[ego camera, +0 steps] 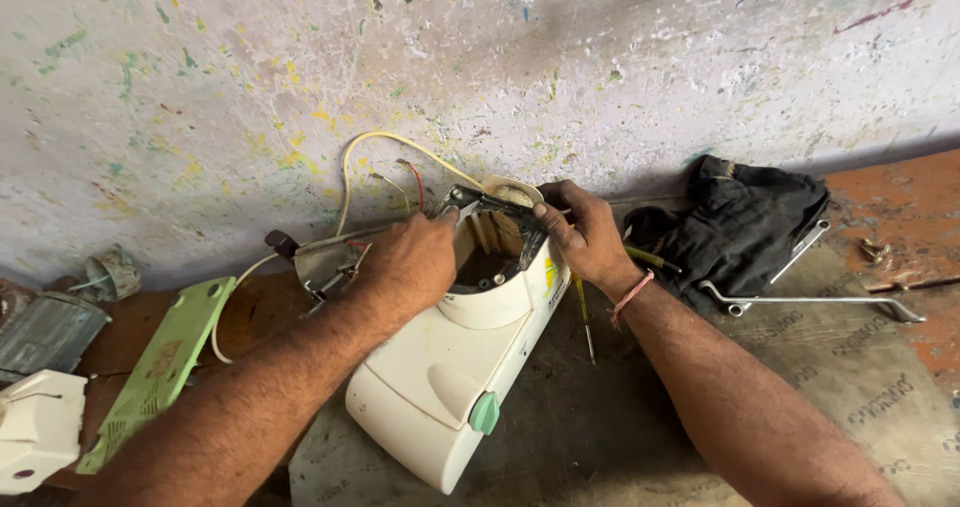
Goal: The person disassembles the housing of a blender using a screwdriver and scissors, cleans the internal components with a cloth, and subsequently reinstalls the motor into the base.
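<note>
A cream-white appliance body (450,377) with a green knob (485,412) lies on its side on the floor, its round open end toward a paint-flecked wall. My left hand (410,257) rests on the rim of that opening and grips a dark metal bracket part there. My right hand (585,232) holds the other side of the same dark part (505,217) over the opening. Loose wires (395,162), cream, red and others, rise from the appliance toward the wall.
A pale green slotted panel (160,362) and a white housing piece (35,432) lie at the left. A black cloth (740,227), a long bent metal spanner (810,299) and a yellow-handled screwdriver (585,317) lie at the right on cardboard.
</note>
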